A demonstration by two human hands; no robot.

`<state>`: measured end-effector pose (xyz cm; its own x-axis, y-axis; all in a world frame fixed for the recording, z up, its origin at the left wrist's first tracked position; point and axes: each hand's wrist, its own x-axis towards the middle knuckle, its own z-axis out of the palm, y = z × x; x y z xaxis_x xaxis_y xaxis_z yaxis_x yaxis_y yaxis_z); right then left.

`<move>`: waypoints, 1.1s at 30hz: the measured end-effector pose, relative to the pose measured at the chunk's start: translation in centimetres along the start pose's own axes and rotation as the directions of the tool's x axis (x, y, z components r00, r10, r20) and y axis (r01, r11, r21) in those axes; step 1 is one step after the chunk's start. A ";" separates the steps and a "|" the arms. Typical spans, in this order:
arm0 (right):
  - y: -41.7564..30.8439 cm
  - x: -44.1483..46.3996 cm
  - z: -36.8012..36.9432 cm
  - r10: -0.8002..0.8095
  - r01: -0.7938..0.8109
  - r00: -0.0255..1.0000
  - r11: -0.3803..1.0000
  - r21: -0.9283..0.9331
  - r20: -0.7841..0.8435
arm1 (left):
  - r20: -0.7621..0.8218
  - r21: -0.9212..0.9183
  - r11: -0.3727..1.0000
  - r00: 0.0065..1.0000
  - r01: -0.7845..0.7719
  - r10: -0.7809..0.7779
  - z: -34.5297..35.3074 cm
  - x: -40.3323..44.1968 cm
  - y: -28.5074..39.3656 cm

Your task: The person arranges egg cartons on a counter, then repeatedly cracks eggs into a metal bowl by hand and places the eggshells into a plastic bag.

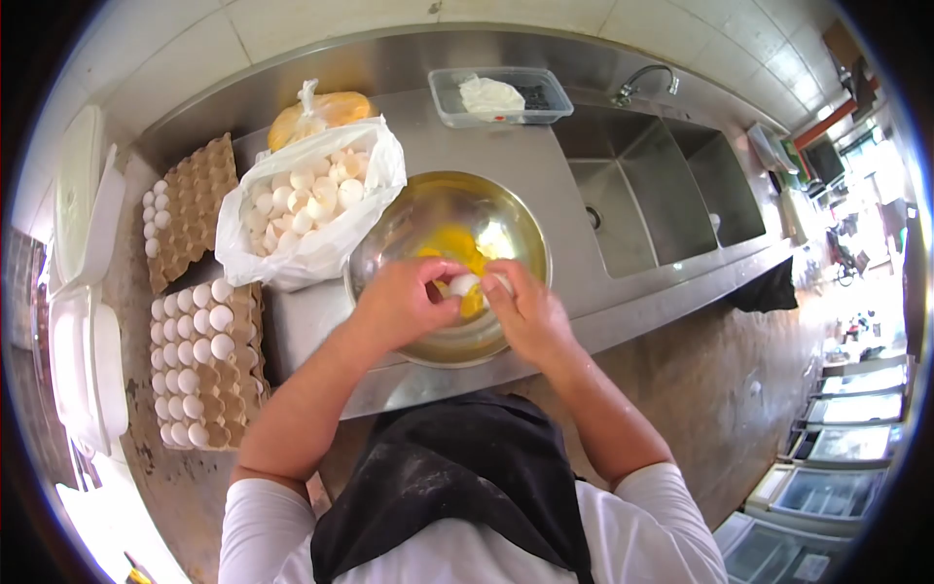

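Observation:
Over a large metal bowl (pixel 535 219) my left hand (pixel 401 304) and my right hand (pixel 528 313) are close together. Fingers of the left hand curl around a white eggshell piece (pixel 461 285). The right fingers and thumb pinch another part of the white shell, mostly covered by them. Yellow egg (pixel 452 238) lies in the bowl below, and some yellow shows right between the hands. Beyond the left hand stands a white plastic bag (pixel 243 219) full of broken eggshells (pixel 302 200), against the bowl's left side.
At left are a carton tray of eggs (pixel 221 318) and a mostly bare carton tray (pixel 206 200). Behind the bag sits a tied bag with orange-yellow contents (pixel 326 115). A clear plastic container (pixel 448 102) stands at the back, beside the double sink (pixel 623 214) and tap (pixel 647 73).

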<state>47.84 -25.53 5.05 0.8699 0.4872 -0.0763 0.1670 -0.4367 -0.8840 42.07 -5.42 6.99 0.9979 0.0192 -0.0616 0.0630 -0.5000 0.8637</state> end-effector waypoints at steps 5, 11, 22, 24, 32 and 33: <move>-1.0 1.5 -2.4 -0.234 0.152 0.947 0.931 -0.333 -0.222 | -0.195 0.235 0.972 0.978 -0.023 0.071 -4.7 -0.7 1.2; -0.9 3.2 0.0 0.220 -0.293 0.942 0.906 0.305 0.253 | -0.570 0.118 0.973 0.816 0.198 -0.097 -13.0 -4.0 -2.9; -13.8 8.7 8.9 -0.234 0.244 0.961 0.969 -0.050 0.146 | -0.581 0.422 0.812 0.808 0.403 -0.098 -21.2 -11.7 -2.5; -13.2 7.9 10.0 -0.222 0.245 0.947 0.966 -0.078 0.231 | -0.628 0.308 0.834 0.757 0.457 -0.183 -23.4 -16.5 -4.1; -15.6 3.2 23.8 -0.600 0.758 0.528 0.653 -0.014 0.601 | -0.448 0.672 0.574 0.874 0.467 -0.187 -20.3 -23.4 -10.1; -16.2 2.9 25.7 -0.599 0.760 0.523 0.650 -0.013 0.607 | -0.431 0.728 0.517 0.887 0.451 -0.167 -19.7 -23.3 -10.6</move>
<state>35.70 2.40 7.28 0.0729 0.9751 0.2097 0.7755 0.0768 -0.6267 18.43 16.51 9.17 0.8807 0.4733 0.0167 0.4719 -0.8800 0.0543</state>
